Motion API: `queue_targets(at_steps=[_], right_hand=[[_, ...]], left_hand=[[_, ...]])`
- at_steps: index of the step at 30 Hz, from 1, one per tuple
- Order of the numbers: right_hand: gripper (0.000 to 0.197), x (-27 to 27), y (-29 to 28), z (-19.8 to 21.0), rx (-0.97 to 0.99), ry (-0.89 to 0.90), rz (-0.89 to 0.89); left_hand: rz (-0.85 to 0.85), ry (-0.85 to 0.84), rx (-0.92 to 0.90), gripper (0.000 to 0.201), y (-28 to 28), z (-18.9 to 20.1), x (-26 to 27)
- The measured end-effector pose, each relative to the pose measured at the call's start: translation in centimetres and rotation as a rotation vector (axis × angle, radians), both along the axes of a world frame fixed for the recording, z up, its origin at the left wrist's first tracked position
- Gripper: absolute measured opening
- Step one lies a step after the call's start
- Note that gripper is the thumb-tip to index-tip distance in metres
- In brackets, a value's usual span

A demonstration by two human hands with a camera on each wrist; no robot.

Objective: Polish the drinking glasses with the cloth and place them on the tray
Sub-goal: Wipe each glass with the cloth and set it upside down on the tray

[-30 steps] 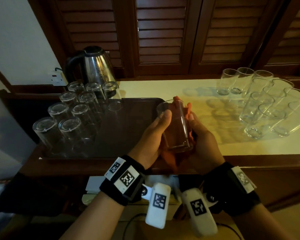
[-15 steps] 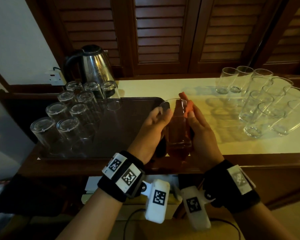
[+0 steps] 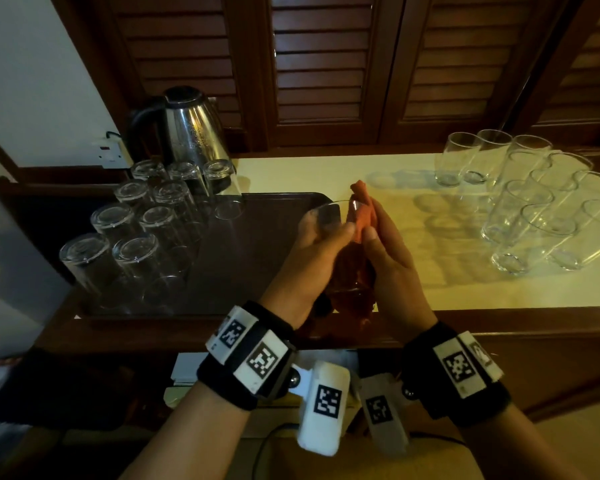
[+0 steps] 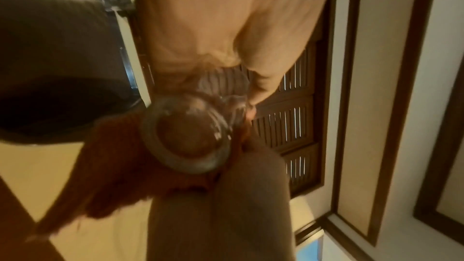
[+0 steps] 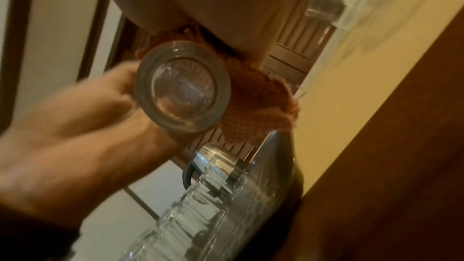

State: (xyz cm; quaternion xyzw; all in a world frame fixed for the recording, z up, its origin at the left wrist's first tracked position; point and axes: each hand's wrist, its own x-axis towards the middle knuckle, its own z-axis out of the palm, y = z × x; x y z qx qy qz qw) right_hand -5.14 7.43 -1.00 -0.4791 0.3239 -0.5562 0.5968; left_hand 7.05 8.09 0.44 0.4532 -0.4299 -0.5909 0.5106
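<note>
So the left hand [image 3: 312,258] has its fingers wrapped round the glass [image 3: 340,247], thumb up near the rim, holding it upright just above the front edge of the surface [image 3: 291,174], between the tray and the bare cream part. The right hand [image 3: 392,265] is flat-ish against the other side of the glass with the orange cloth [image 3: 362,206] pressed between palm and glass; a bit of cloth pokes up past the rim. Fingers look mostly straight, so it's more pressing than clenching. In the wrist views you see the thick base of the glass with cloth bunched beside it, all a bit blurry.

My read: this is mid-polish on the outside wall of this one. Can't tell whether the inside is done.

To the left, the dark tray [image 3: 274,202] already has a cluster of upside-down glasses [image 3: 142,223] at its left and back, with a kettle [image 3: 187,129] behind them. Off to the right sits a bunch of upright glasses [image 3: 534,202], I'd guess still waiting.

Next up, I reckon: finish the wipe, flip the glass mouth down and set it in the free right part of the tray. That needs the left hand's grip to stay firm through the turn, and care not to clink the neighbours.
</note>
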Motion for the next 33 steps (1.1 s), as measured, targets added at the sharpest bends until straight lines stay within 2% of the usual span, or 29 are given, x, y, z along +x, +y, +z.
queue_targets(at_steps=[1, 3, 6, 8, 10, 12, 14, 16, 18, 19, 21, 22, 24, 25, 27, 29, 31, 33], right_hand=[[0.048, 0.2, 0.0, -0.2, -0.018, 0.002, 0.007], [0.046, 0.4, 0.3, -0.3, 0.053, -0.102, 0.060], [0.043, -0.1, 0.3, -0.1, 0.192, -0.275, 0.165], [0.042, -0.2, 0.0, -0.2, 0.159, -0.206, 0.088], [0.045, 0.2, 0.1, 0.0, 0.039, -0.055, 0.005], [0.046, 0.4, 0.2, -0.3, -0.014, 0.001, -0.011], [0.039, 0.6, 0.4, -0.4, 0.051, -0.063, 0.022], [0.038, 0.3, 0.4, -0.4, 0.208, -0.239, 0.126], [0.041, 0.0, 0.3, -0.2, 0.271, -0.307, 0.159], [0.040, -0.1, 0.2, -0.3, 0.226, -0.263, 0.115], [0.042, -0.1, 0.2, -0.1, 0.042, -0.067, -0.019], [0.045, 0.0, 0.2, -0.1, -0.050, 0.031, -0.051], [0.050, 0.3, 0.1, -0.7, -0.117, 0.088, -0.036], [0.048, 0.3, 0.2, -0.8, -0.084, 0.036, -0.008], [0.041, 0.3, 0.2, -0.6, 0.095, -0.174, 0.096], [0.041, -0.2, 0.2, -0.5, 0.235, -0.324, 0.180], [0.041, -0.2, 0.1, -0.5, 0.184, -0.232, 0.086], [0.045, -0.1, 0.0, -0.7, -0.021, 0.022, -0.035]], left_hand=[[0.010, -0.031, -0.018, 0.041, 0.0, -0.3, -0.1], [0.025, -0.014, -0.032, 0.053, 0.1, -0.4, -0.2], [-0.045, 0.082, 0.022, 0.056, 0.0, -0.2, 0.3], [-0.004, 0.064, 0.036, 0.046, -0.1, -0.3, 0.6], [0.039, -0.016, 0.025, 0.035, -0.2, -0.3, 0.5], [0.030, -0.110, 0.015, 0.045, -0.2, -0.5, 0.0], [0.036, -0.093, 0.010, 0.045, -0.2, -0.8, 0.0], [-0.024, 0.022, 0.030, 0.040, -0.1, -0.4, 0.2], [-0.063, 0.070, 0.071, 0.051, 0.0, -0.2, 0.6], [-0.045, 0.064, 0.067, 0.049, -0.1, -0.3, 0.7], [-0.003, 0.051, 0.043, 0.035, 0.0, -0.2, 0.6], [0.000, 0.026, 0.037, 0.034, 0.0, -0.1, 0.3], [0.001, -0.040, 0.037, 0.053, 0.2, -0.2, -0.2], [0.015, -0.048, 0.036, 0.058, 0.2, -0.2, -0.3], [-0.021, 0.031, 0.027, 0.053, 0.0, -0.2, -0.2], [-0.054, 0.109, 0.075, 0.063, 0.0, -0.1, 0.3], [-0.028, 0.103, 0.079, 0.057, -0.1, -0.1, 0.6], [0.005, 0.084, 0.075, 0.045, -0.2, -0.2, 0.6]])
